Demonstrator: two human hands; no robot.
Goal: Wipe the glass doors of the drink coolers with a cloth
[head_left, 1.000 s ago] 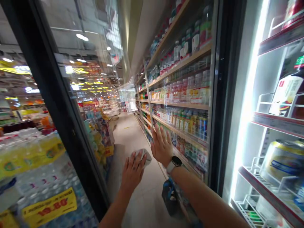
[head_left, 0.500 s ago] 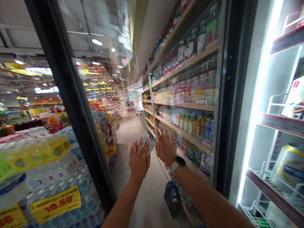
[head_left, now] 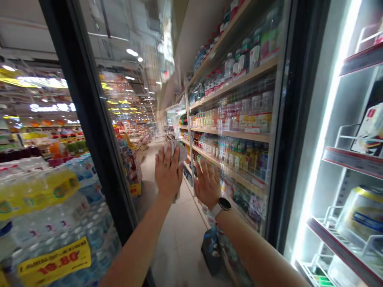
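Observation:
A glass door pane (head_left: 149, 93) in a black frame (head_left: 85, 103) stands open in front of me. My left hand (head_left: 168, 173) lies on the glass with its fingers stretched out, holding a crumpled white cloth (head_left: 181, 154) under the palm and fingers. The cloth shows past the fingers on the right and below the hand; the rest is hidden. To the right, my right hand (head_left: 208, 184) rests flat on the same pane, fingers spread and nothing in it. On that wrist is a watch (head_left: 224, 204) with a pale strap.
Through the glass appear an aisle floor (head_left: 176, 227), shelves (head_left: 233, 133) of bottles and a dark bin-like container (head_left: 212, 253). At left are stacked packs of bottled drinks (head_left: 38, 191) with a yellow price sign (head_left: 55, 261). Lit cooler shelves (head_left: 353, 159) stand close on my right.
My left hand has slid upward and slightly left across the glass with the cloth. The right hand stays nearly in place. The view has shifted slightly.

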